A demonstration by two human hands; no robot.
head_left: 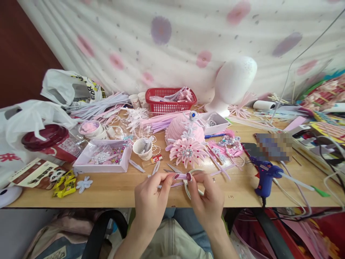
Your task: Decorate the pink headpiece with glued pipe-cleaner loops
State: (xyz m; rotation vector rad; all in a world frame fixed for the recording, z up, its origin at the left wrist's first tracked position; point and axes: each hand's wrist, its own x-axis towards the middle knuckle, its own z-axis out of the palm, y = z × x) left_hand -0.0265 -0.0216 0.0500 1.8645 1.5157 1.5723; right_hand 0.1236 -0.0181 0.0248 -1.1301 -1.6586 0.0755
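Lilac strip [182, 176], its ends pinched by the thumb and fingers of the left hand [152, 196] and the right hand [207, 194], is held roughly level above the wooden table [110, 192], near the pink flower ornament [188, 153], with scissors [174, 168] partly hidden beneath.

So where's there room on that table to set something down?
The wooden table shows bare patches between the pale fuzzy flower and left hand, and between the right hand and blue plastic glue gun. Beyond the hands it's crowded, around the pink beaded flower and red plastic basket.
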